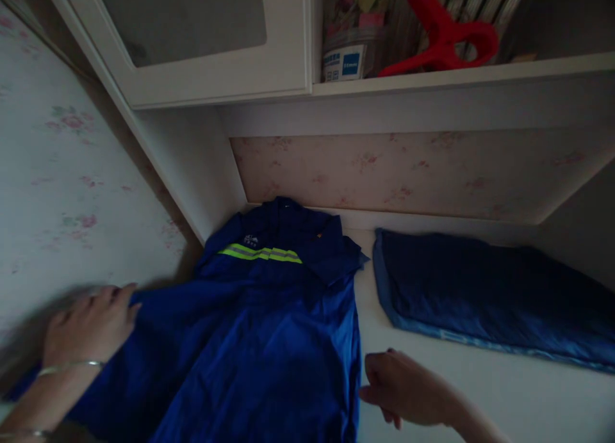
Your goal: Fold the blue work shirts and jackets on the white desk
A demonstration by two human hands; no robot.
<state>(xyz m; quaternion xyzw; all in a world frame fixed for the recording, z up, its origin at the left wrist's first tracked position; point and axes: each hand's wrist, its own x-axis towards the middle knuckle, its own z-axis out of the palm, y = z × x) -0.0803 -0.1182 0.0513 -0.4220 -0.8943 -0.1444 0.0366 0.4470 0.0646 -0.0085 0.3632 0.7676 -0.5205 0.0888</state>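
Observation:
A blue work uniform (269, 340) lies spread on the white surface, its collar toward the back. A yellow-green and grey reflective band crosses its chest, above which sits a small white print. At the left, my left hand (89, 321) rests with fingers stretched out over the blue cloth beside the wall; a bangle circles its wrist. My right hand (401, 388) is just beyond the uniform's right edge, above the white surface. Its fingers are curled in, slightly blurred, with nothing visible in them. The uniform's lower end runs out of view.
A folded dark blue cloth item (480, 296) with a lighter border lies at the right. Overhead, a shelf (461, 75) holds a red clamp-like object (446, 40) and a clear tub (353, 52). A cabinet door (216, 78) hangs at upper left; floral wall (72, 174) borders the left.

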